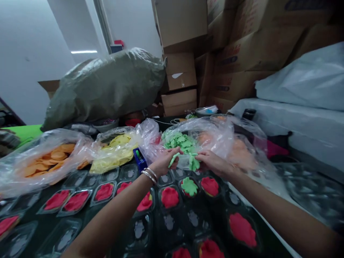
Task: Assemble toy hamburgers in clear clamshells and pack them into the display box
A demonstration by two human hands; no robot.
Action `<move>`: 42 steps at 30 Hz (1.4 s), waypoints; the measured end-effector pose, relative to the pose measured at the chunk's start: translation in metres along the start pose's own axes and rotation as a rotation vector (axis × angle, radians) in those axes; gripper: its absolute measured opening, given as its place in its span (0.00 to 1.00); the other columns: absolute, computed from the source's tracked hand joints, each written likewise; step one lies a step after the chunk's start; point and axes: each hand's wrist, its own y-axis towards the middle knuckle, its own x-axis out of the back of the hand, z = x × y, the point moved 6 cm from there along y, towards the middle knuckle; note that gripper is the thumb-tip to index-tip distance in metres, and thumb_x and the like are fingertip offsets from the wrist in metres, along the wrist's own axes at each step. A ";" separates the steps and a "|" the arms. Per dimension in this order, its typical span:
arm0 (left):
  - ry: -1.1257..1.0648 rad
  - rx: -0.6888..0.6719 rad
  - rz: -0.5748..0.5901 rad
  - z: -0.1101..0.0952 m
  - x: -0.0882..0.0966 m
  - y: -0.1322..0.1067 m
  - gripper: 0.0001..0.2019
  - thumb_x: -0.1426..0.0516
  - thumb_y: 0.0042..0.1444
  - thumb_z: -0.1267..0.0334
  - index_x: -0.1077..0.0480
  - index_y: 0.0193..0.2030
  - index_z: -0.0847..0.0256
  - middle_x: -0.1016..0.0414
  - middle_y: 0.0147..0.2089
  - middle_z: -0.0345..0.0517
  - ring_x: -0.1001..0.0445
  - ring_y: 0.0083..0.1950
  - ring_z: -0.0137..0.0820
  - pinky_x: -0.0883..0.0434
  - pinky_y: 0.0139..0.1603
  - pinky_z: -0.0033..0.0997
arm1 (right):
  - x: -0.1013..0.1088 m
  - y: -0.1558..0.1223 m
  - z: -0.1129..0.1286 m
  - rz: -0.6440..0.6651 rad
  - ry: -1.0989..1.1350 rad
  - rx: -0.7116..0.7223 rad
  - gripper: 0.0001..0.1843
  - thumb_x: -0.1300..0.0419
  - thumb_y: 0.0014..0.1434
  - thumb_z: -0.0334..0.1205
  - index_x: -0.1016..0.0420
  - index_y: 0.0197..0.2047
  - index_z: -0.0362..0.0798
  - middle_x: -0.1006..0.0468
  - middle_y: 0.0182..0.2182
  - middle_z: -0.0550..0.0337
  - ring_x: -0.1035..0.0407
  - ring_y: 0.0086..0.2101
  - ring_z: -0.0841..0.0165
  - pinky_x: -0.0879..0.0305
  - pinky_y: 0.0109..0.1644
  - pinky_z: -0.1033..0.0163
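Observation:
My left hand [165, 161], with two bracelets at the wrist, pinches a thin light-green piece [173, 159]. Close by on the right, my right hand [211, 161] grips a green flower-shaped piece [194, 163] by its edge. Behind both hands lies an open clear bag of green pieces [181, 141]. Below them, one green flower-shaped piece [189, 186] rests in a clear plastic tray on top of other layers. Red flower-shaped pieces [170, 197] sit in the trays around it. What the pieces are made of, I cannot tell.
Bags of orange discs [49, 161] and yellow pieces [115, 152] lie to the left, with a blue tape dispenser [139, 160] beside them. A bag of peach pieces [243, 152] is at right. Clear trays [138, 229] cover the dark table. Cardboard boxes [180, 102] and a large sack [107, 86] stand behind.

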 end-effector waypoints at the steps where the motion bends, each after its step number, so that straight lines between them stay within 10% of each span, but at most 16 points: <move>1: 0.055 -0.007 0.025 0.000 -0.011 -0.007 0.21 0.44 0.52 0.44 0.30 0.37 0.63 0.44 0.22 0.33 0.47 0.20 0.22 0.47 0.20 0.22 | 0.001 -0.010 -0.006 0.003 0.015 -0.025 0.07 0.46 0.47 0.43 0.35 0.26 0.48 0.28 0.18 0.64 0.30 0.21 0.70 0.32 0.24 0.66; 11: 0.436 -0.042 0.267 0.026 -0.086 -0.009 0.16 0.42 0.49 0.66 0.28 0.46 0.66 0.27 0.32 0.39 0.34 0.27 0.24 0.36 0.27 0.22 | 0.026 -0.064 -0.045 0.056 -0.050 -0.057 0.10 0.43 0.48 0.38 0.36 0.36 0.47 0.24 0.26 0.64 0.27 0.27 0.70 0.30 0.34 0.64; 18: 0.674 -0.008 0.288 0.044 -0.106 0.015 0.08 0.43 0.49 0.68 0.26 0.37 0.64 0.27 0.28 0.40 0.31 0.29 0.27 0.34 0.28 0.22 | 0.045 -0.056 -0.082 -0.077 -0.496 -0.124 0.07 0.45 0.50 0.29 0.33 0.35 0.45 0.27 0.22 0.64 0.30 0.25 0.68 0.41 0.27 0.67; 25: 0.882 -0.149 0.242 0.047 -0.122 0.019 0.06 0.46 0.51 0.71 0.29 0.34 0.62 0.25 0.35 0.51 0.27 0.42 0.40 0.32 0.47 0.39 | 0.034 -0.060 -0.079 -0.169 -0.917 -0.078 0.10 0.45 0.57 0.30 0.29 0.43 0.43 0.24 0.40 0.43 0.29 0.42 0.54 0.40 0.40 0.59; 31: 0.754 -0.147 0.280 0.046 -0.119 0.027 0.04 0.44 0.50 0.72 0.30 0.27 0.65 0.26 0.31 0.50 0.27 0.40 0.39 0.32 0.48 0.39 | 0.029 -0.063 -0.072 -0.110 -0.882 0.006 0.07 0.42 0.56 0.32 0.25 0.38 0.44 0.23 0.37 0.47 0.28 0.39 0.58 0.39 0.40 0.60; 42: 0.154 -0.128 0.286 -0.009 -0.158 -0.013 0.30 0.52 0.48 0.81 0.43 0.60 0.63 0.32 0.57 0.53 0.27 0.45 0.29 0.29 0.38 0.23 | 0.072 -0.104 -0.047 -0.315 -0.386 0.074 0.16 0.44 0.56 0.40 0.35 0.48 0.45 0.24 0.31 0.59 0.29 0.28 0.68 0.35 0.28 0.66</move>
